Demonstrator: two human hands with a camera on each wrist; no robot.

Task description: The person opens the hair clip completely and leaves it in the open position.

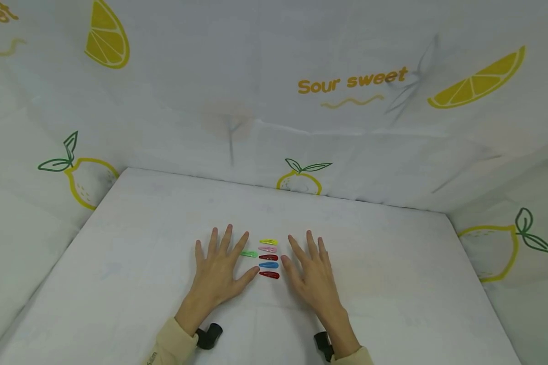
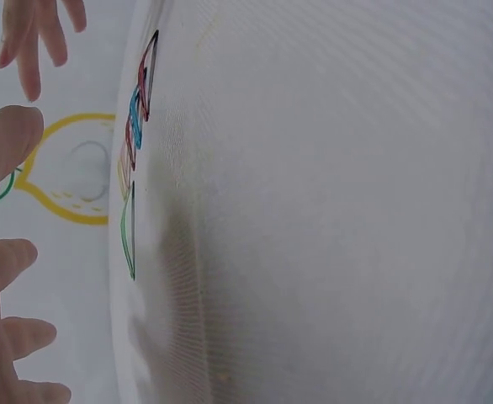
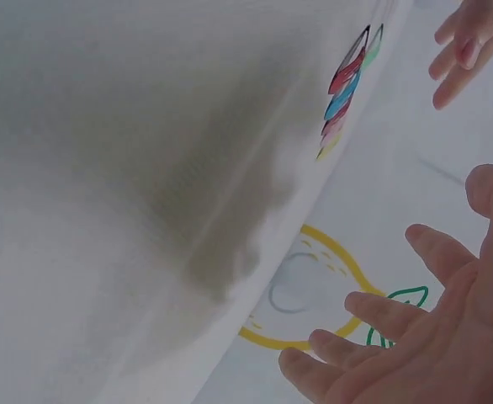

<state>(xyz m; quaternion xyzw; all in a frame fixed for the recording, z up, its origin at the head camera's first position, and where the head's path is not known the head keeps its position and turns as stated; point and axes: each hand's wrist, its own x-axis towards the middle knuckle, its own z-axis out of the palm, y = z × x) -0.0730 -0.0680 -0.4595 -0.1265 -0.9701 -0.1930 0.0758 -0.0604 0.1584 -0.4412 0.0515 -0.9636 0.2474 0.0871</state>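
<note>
Several snap hair clips lie flat in a column on the white table, between the two hands. From far to near they are a yellow clip (image 1: 268,242), a pink clip (image 1: 268,249), a red clip (image 1: 269,257), a blue clip (image 1: 269,265) and another red clip (image 1: 269,275). A green clip (image 1: 249,254) lies left of the column, beside the left forefinger. My left hand (image 1: 219,274) is spread with straight fingers, its thumb tip close to the blue and near red clips. To the right of the column, my right hand (image 1: 314,279) has its fingers extended and holds nothing.
The white table (image 1: 141,263) meets a white cloth backdrop (image 1: 187,101) printed with lemons along its back and side edges. A black wrist device (image 1: 209,336) sits at the left sleeve, and another black device (image 1: 322,344) at the right wrist.
</note>
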